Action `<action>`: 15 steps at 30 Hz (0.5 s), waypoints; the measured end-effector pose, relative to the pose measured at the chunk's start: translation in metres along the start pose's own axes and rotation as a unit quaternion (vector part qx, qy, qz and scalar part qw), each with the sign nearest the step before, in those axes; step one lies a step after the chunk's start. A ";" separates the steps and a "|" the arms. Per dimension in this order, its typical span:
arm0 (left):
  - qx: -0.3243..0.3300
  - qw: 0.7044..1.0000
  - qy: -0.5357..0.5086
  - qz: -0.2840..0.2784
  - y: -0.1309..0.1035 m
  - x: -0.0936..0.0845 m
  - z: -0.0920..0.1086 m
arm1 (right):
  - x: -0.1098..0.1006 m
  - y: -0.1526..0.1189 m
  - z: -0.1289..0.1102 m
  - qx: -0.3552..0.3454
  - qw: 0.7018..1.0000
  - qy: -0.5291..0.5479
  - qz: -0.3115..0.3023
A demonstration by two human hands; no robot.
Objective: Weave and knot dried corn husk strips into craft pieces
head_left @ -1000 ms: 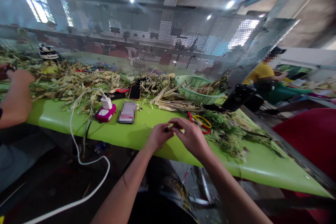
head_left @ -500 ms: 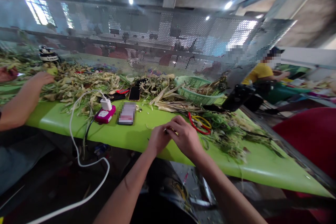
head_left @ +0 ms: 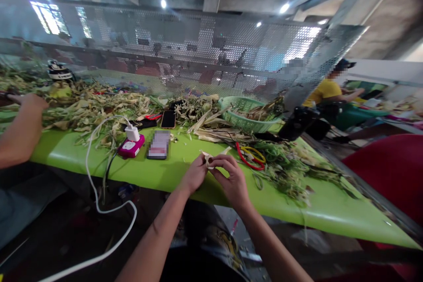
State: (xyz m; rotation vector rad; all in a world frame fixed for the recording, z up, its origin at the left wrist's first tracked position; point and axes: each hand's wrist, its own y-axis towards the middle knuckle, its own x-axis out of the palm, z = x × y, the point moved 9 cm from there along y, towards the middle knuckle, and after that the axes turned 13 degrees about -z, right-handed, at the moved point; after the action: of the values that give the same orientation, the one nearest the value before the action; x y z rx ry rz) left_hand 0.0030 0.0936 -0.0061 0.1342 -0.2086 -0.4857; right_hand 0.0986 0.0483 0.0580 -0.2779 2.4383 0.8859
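Above the front of the green table [head_left: 158, 174], my left hand [head_left: 194, 175] is closed on a pale, dry husk strip [head_left: 208, 159]. My right hand [head_left: 234, 180] pinches the same strip from the other side, thumb and index finger together. Pale ends of it stick out above the fingers; the rest is hidden by the hands. Just right of my right hand lie a red cord loop [head_left: 246, 158] and a yellow one [head_left: 254, 154]. A phone [head_left: 159, 144] with a lit screen rests to the left of my hands.
Heaps of dried husks [head_left: 128, 105] cover the table's back. A green basket [head_left: 246, 123] and green plant scraps [head_left: 291, 172] are at right. A white cable [head_left: 89, 163] runs from a charger in a magenta socket block [head_left: 131, 146]. A co-worker's arm [head_left: 24, 130] reaches in at left.
My hands have parted slightly, and pale husk ends now show above the fingers. The co-worker's hand at left has moved further left. The view has shifted a little.
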 end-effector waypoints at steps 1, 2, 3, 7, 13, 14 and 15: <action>-0.012 1.000 -0.018 -0.001 -0.001 0.000 -0.002 | 0.000 0.001 0.002 0.005 1.000 0.013 0.006; -0.021 0.999 -0.035 -0.003 -0.002 0.000 -0.004 | -0.001 0.001 0.005 0.010 1.000 0.023 0.011; -0.024 0.998 -0.052 -0.004 -0.002 0.000 -0.005 | -0.001 0.002 0.006 0.015 0.999 0.031 0.015; -0.018 0.994 -0.102 -0.013 -0.002 -0.001 -0.005 | 0.000 0.002 0.009 0.024 1.000 0.017 0.011; -0.055 0.994 -0.093 0.025 -0.005 -0.008 -0.012 | 0.004 0.000 0.000 0.009 0.999 -0.036 -0.032; -0.049 0.994 -0.093 0.029 -0.005 -0.008 -0.012 | 0.003 0.000 -0.001 0.006 0.999 -0.035 -0.038; -0.040 0.994 -0.094 0.028 -0.004 -0.009 -0.011 | 0.001 -0.001 0.000 0.009 0.999 -0.031 -0.036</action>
State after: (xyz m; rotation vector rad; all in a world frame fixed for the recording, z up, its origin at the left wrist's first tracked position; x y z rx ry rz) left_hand -0.0036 0.0951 -0.0187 0.0046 -0.3754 -0.4496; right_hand 0.0981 0.0479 0.0567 -0.3243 2.3640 0.8291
